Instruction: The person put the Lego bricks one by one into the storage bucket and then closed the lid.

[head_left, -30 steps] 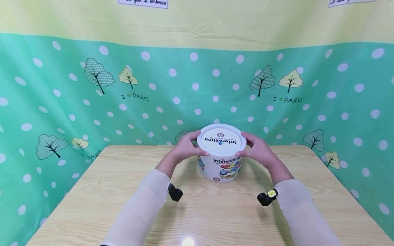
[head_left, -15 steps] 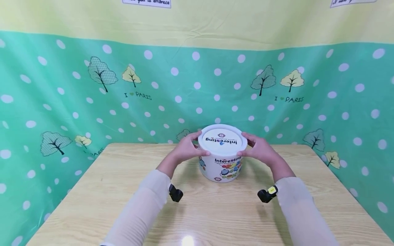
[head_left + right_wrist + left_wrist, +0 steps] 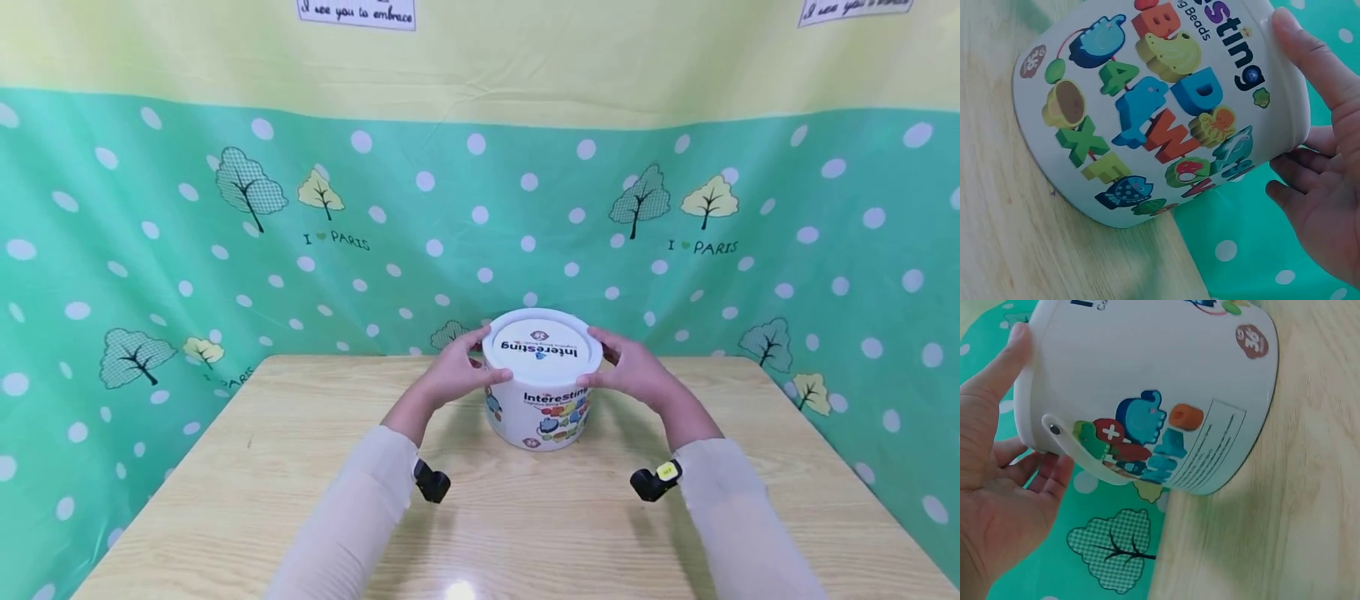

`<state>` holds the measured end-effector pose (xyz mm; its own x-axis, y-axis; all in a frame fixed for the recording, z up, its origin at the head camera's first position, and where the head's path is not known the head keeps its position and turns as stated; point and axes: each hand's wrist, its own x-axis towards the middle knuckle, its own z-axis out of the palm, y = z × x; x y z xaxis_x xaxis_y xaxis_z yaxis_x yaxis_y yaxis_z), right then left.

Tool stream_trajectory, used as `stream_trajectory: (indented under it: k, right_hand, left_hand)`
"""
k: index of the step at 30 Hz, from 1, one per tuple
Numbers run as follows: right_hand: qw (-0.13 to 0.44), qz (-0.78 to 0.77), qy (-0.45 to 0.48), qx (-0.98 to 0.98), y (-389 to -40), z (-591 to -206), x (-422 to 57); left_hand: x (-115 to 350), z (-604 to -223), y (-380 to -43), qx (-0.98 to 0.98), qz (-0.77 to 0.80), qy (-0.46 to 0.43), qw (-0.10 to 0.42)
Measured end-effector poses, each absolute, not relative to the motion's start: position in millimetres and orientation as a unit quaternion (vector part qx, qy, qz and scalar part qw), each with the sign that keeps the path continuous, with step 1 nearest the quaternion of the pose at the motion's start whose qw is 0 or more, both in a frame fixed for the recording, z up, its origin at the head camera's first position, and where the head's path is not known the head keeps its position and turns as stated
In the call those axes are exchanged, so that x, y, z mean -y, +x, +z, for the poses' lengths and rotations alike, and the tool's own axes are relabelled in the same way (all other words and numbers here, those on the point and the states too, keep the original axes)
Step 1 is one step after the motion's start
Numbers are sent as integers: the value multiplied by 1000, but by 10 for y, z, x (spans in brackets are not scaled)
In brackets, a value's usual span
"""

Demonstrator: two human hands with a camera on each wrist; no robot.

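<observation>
A white round bucket (image 3: 536,417) stands upright near the back edge of the table, printed with colourful beads and the word "Interesting". Its white lid (image 3: 540,346) covers the top. My left hand (image 3: 457,367) grips the lid's rim on the left, thumb at the front and fingers curled behind. On the opposite side my right hand (image 3: 630,367) holds the rim the same way. In the left wrist view a white carrying handle (image 3: 1079,453) hangs along the bucket's side below the left fingers. The right wrist view shows pictured letters and animals on the bucket wall (image 3: 1141,119).
The pale wooden table (image 3: 525,533) spreads out in front of the bucket. Behind it and at both sides hangs a green and yellow curtain (image 3: 480,183) with dots and trees. Each wrist wears a small black camera (image 3: 431,482).
The head view has shifted slightly. Both hands keep their grip on the lid's rim, and the bucket stands in the same spot.
</observation>
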<state>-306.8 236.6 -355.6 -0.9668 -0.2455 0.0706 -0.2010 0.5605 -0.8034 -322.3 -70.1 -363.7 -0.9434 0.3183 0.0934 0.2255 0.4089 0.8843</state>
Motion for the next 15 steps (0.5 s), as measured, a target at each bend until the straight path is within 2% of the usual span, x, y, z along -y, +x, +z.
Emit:
stream_trajectory:
  k: [9, 15]
  right_hand:
    - [-41, -434, -128, -891, -2907, -3568, -2465]
    - [-65, -462, -126, -875, -2664, -3700, -2644]
  left_hand:
    - [749, -3698, -3103, -797, 580, 167, 16]
    - [983, -3742, -2926, -798, 577, 173, -4]
